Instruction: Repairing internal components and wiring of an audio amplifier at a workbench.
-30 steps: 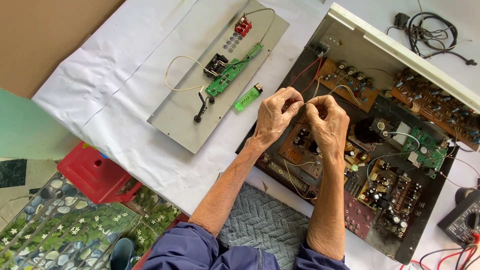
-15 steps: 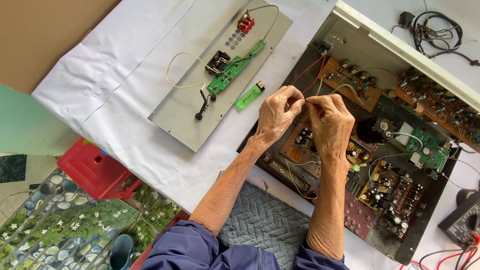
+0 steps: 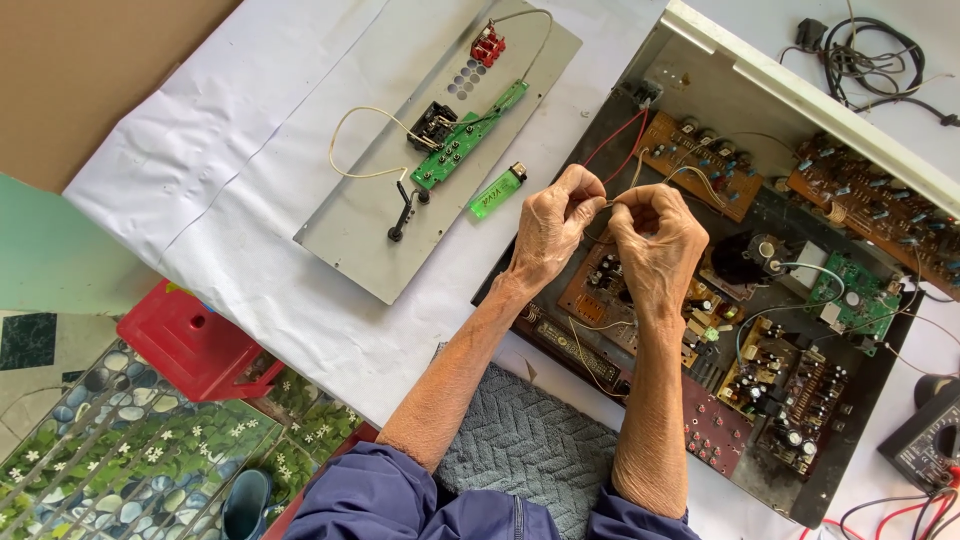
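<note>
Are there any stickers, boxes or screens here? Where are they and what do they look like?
Translucent green plastic lighter: on the white sheet beside the grey metal panel, left of the left hand; small printed label on its side.
Dark handheld meter: at the right edge, partly cut off; any screen is out of sight.
No boxes or signs.

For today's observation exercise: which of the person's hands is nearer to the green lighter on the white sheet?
The left hand. It is just right of the green lighter, pinching thin wires. The right hand is further right, beyond the left, over the open chassis.
</note>
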